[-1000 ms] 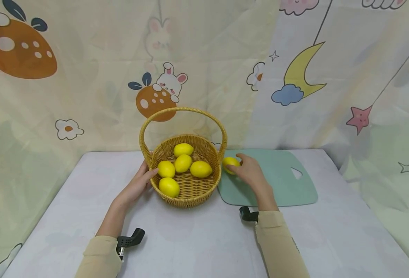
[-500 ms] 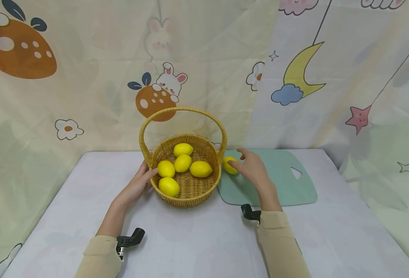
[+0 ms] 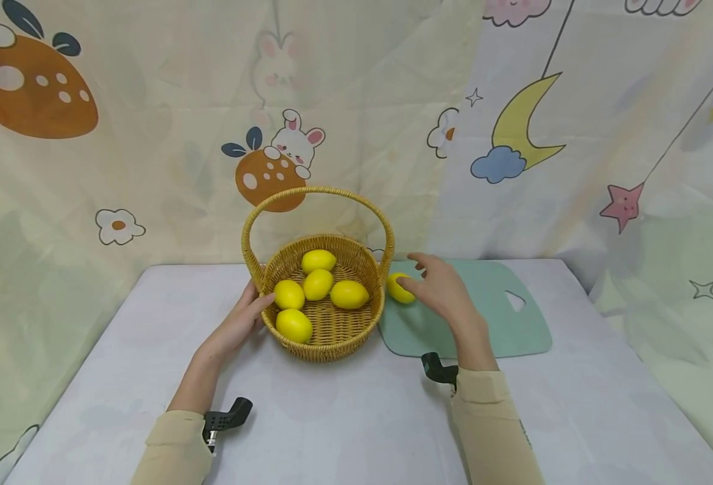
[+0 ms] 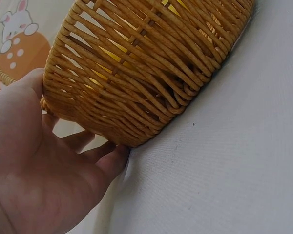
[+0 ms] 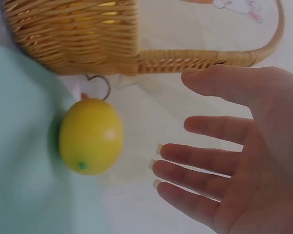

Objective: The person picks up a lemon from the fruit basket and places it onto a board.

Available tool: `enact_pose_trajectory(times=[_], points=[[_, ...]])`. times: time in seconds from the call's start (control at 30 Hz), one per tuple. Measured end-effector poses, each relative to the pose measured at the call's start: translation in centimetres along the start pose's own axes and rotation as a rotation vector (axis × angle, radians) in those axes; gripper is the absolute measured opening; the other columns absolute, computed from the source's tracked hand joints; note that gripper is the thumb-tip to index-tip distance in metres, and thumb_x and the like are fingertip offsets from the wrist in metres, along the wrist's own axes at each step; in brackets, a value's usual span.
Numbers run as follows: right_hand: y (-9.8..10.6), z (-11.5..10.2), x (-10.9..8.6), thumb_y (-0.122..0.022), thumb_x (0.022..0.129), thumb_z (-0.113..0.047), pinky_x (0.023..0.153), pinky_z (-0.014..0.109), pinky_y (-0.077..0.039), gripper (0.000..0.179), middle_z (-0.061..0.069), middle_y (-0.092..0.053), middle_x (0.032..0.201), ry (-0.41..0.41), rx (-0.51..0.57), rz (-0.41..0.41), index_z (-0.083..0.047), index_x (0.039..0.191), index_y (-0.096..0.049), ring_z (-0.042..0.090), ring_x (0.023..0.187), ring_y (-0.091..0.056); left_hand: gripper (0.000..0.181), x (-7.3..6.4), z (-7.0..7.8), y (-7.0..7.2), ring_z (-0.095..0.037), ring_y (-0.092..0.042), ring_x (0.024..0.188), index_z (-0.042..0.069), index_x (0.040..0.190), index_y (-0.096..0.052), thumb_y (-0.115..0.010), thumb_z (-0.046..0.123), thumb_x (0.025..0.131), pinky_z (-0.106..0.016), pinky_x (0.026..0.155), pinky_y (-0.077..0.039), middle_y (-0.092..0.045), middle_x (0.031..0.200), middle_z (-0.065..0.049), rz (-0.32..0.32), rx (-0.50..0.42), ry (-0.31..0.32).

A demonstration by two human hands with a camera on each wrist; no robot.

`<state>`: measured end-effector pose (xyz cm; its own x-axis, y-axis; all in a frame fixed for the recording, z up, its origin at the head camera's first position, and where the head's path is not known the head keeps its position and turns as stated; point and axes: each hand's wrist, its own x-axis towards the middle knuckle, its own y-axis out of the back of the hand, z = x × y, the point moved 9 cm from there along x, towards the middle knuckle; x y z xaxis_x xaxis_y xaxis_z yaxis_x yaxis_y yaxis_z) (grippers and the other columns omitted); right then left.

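Note:
A round wicker basket (image 3: pixel 329 351) with a tall arched handle stands on the table, several yellow lemons (image 3: pixel 349 295) inside it. My left hand (image 3: pixel 239 323) holds its left side, thumb over the rim and fingers against the outer wall. From the left wrist view, the fingertips of that hand (image 4: pixel 58 165) reach the bottom edge of the weave. One lemon (image 5: pixel 91 136) lies on a pale green cutting board (image 3: pixel 477 323), just right of the basket. Over the board my right hand (image 3: pixel 444 289) hovers beside this lemon, its fingers (image 5: pixel 200 158) extended and a gap between them and the fruit.
The table (image 3: pixel 332 424) has a white cover. Behind it hangs a cloth backdrop (image 3: pixel 380 121) printed with rabbits, a moon and stars. The basket's handle (image 3: pixel 320 190) arches high above the rim. A cutout (image 3: pixel 516 302) pierces the board's right end.
My right hand has drawn off the lemon on the board, moving slightly up and right while its fingers spread. The left hand stays at the basket.

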<state>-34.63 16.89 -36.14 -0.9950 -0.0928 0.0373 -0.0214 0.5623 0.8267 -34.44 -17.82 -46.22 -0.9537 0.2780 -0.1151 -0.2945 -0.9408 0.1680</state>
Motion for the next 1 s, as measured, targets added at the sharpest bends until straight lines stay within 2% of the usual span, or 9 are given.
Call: enact_pose_trajectory(times=[0.33, 0.7, 1.0], points=[[1.1, -2.6, -1.3, -0.063, 0.091, -0.043, 0.092, 0.051, -0.052, 0.06, 0.01, -0.06, 0.136, 0.045, -0.029, -0.013, -0.022, 0.145, -0.05, 0.033, 0.12, -0.058, 0.077, 0.0, 0.0, 0.0, -0.028, -0.006, 0.156, 0.039, 0.158, 0.01, -0.044, 0.047, 0.104, -0.063, 0.122, -0.013, 0.003, 0.169, 0.004, -0.005, -0.006, -0.014], [2.0, -6.4, -3.2, -0.064, 0.09, -0.039, 0.09, 0.048, -0.053, 0.054, 0.006, -0.065, 0.128, 0.138, -0.051, 0.031, -0.017, 0.139, -0.058, 0.028, 0.114, -0.062, 0.075, -0.1, 0.0, 0.0, -0.027, -0.009, 0.156, 0.041, 0.157, 0.01, -0.043, 0.046, 0.104, -0.061, 0.122, -0.014, 0.002, 0.169, 0.004, -0.011, -0.019, -0.009], [1.3, -8.4, -3.7, -0.068, 0.091, -0.037, 0.089, 0.043, -0.054, 0.052, 0.003, -0.064, 0.134, 0.248, -0.083, 0.041, -0.018, 0.139, -0.058, 0.023, 0.108, -0.063, 0.077, 0.0, 0.0, 0.0, -0.027, -0.01, 0.156, 0.041, 0.158, 0.01, -0.044, 0.048, 0.103, -0.06, 0.122, -0.015, 0.002, 0.169, 0.004, -0.007, -0.019, -0.003]])
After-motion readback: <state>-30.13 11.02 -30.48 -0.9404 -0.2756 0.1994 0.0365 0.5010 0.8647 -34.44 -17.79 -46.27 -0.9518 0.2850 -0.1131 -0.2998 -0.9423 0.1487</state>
